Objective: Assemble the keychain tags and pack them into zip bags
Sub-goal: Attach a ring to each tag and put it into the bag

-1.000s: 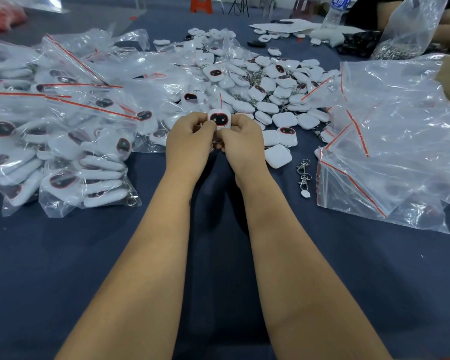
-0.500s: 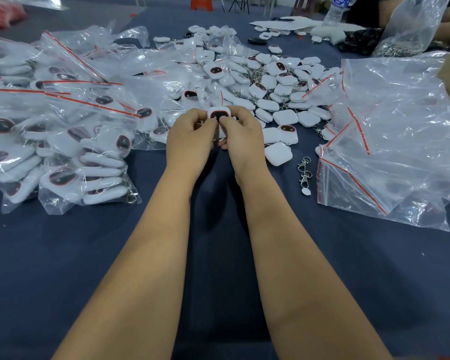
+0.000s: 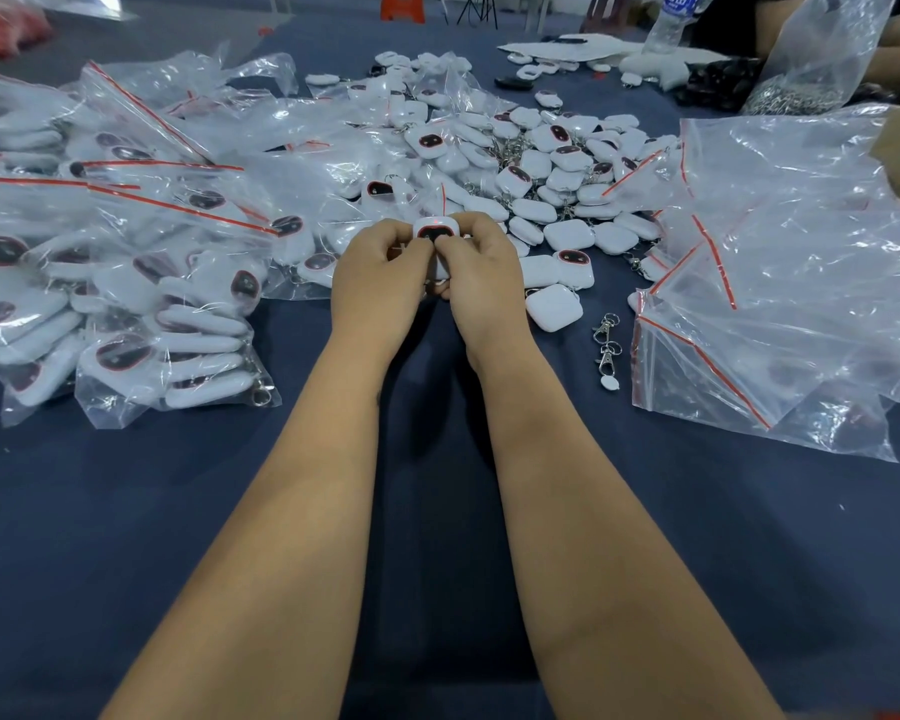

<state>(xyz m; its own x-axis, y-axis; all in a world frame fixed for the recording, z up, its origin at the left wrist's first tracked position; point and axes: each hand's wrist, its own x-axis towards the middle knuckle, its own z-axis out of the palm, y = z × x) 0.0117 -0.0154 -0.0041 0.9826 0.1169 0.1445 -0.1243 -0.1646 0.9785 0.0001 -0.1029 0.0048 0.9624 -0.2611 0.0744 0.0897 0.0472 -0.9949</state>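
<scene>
A white square keychain tag [image 3: 434,232] with a dark oval face is held upright between both hands above the blue cloth. My left hand [image 3: 378,283] grips its left side and my right hand [image 3: 481,280] grips its right side, thumbs meeting on its front. A small red light shows at its top edge. Behind the hands lies a heap of loose white tags [image 3: 541,168] with metal clips. Filled zip bags [image 3: 126,283] with red seals are piled at the left. Empty zip bags [image 3: 780,283] lie at the right.
A loose metal clasp with rings [image 3: 607,348] lies right of my right forearm, beside a single white tag [image 3: 554,307]. At the far right, another person's arm, a water bottle [image 3: 671,18] and a bag of metal hardware [image 3: 811,75]. The blue tablecloth [image 3: 126,511] covers the table.
Both hands have stayed at the same spot with the tag. The thumbs have closed in over the tag's front, and a small red light now shows at its top.
</scene>
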